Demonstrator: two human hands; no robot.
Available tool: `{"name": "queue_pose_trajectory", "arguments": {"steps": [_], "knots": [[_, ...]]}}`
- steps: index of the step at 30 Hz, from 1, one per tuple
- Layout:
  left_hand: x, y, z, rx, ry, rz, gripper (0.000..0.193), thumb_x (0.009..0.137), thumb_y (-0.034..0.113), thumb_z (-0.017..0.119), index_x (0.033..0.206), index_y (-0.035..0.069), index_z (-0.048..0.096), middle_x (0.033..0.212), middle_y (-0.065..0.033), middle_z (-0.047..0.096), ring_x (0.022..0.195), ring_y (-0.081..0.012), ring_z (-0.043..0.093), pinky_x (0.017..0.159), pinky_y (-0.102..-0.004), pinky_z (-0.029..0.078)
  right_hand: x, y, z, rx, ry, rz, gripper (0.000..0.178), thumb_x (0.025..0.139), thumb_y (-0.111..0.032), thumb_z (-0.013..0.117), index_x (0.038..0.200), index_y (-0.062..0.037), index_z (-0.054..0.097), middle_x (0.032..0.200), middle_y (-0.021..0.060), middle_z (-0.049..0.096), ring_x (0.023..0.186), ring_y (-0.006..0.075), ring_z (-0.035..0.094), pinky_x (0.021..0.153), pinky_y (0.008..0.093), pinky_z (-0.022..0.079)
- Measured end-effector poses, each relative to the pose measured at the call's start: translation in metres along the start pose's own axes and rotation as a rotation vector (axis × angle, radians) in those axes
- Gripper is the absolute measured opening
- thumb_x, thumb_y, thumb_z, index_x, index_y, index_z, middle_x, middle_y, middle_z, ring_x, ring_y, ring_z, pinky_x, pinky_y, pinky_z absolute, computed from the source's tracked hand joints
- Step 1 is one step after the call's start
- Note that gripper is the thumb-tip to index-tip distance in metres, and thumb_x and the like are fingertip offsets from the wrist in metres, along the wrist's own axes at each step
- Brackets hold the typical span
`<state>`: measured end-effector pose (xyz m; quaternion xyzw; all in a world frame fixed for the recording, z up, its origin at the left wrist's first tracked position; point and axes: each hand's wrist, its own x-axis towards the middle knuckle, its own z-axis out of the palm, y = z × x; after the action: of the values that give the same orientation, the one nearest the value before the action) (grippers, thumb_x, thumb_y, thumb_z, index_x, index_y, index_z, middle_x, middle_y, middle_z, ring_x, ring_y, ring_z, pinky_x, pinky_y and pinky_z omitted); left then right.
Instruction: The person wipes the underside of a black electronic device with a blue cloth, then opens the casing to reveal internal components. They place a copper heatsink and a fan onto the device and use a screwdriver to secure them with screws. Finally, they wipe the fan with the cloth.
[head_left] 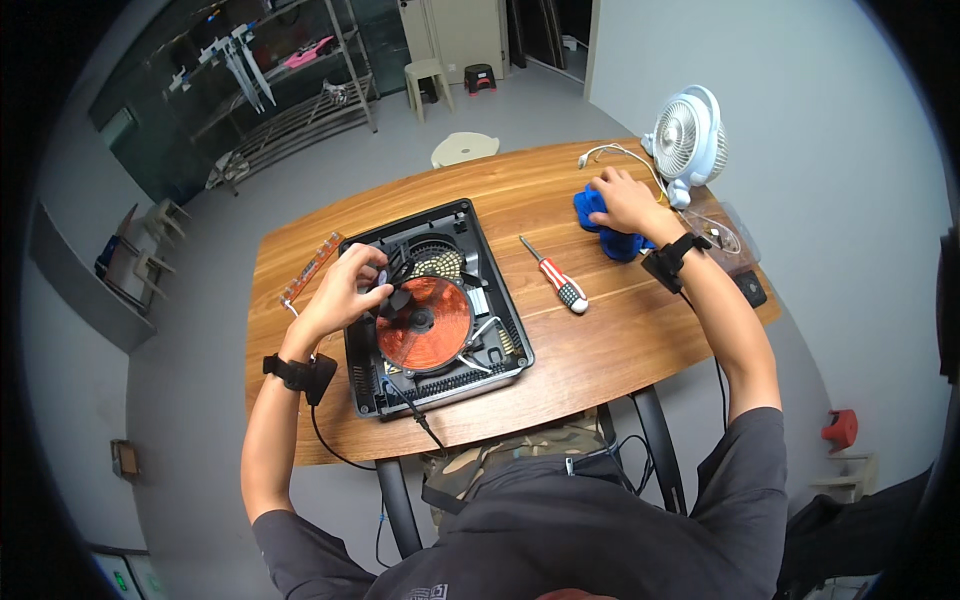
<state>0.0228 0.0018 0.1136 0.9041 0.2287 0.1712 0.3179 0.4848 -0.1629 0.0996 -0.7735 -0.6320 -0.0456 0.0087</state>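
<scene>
An opened induction cooker (521, 360) lies on the table before me, its orange-copper coil (430, 335) bared beside a round black fan opening. My left hand (350, 290) is closed over the coil's upper left, pinching a small black plastic part (395, 302) with blade-like shapes; the fingers cover some of it. Off to the right, my right hand (632, 203) reaches over small blue containers (620, 245), thumb and fingers apart; whatever lies in the containers is hidden. Between the hands rests a screwdriver (560, 282) with a red and white handle.
A white desk fan (685, 140) stands at the far right corner, with a cable and a clear tray (735, 235) near it. An orange strip-shaped part (315, 268) lies left of the cooker. A pale stool (465, 148) stands beyond the far edge. Cords hang from both wrists.
</scene>
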Motion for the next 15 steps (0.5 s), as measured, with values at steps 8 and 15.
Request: {"name": "queue_pose_trajectory", "arguments": {"steps": [8, 15], "knots": [[-0.006, -0.014, 0.000, -0.168, 0.051, -0.069, 0.036, 0.092, 0.006, 0.074, 0.122, -0.001, 0.055, 0.103, -0.0044, 0.063, 0.095, -0.0102, 0.063, 0.085, -0.0287, 0.055, 0.006, 0.025, 0.062, 0.087, -0.011, 0.036, 0.054, 0.087, -0.012, 0.070, 0.136, -0.0174, 0.048, 0.125, 0.0213, 0.060, 0.115, 0.0445, 0.062, 0.094, 0.0532, 0.054], [-0.007, 0.004, -0.005, -0.146, 0.127, -0.073, 0.039, 0.090, 0.011, 0.078, 0.119, -0.001, 0.056, 0.105, -0.0088, 0.066, 0.096, -0.0138, 0.067, 0.087, -0.0317, 0.057, 0.035, -0.033, -0.022, 0.522, 0.395, -0.114, 0.053, 0.089, -0.023, 0.074, 0.131, -0.0032, 0.049, 0.121, 0.0257, 0.062, 0.115, 0.0428, 0.061, 0.098, 0.0485, 0.050]]}}
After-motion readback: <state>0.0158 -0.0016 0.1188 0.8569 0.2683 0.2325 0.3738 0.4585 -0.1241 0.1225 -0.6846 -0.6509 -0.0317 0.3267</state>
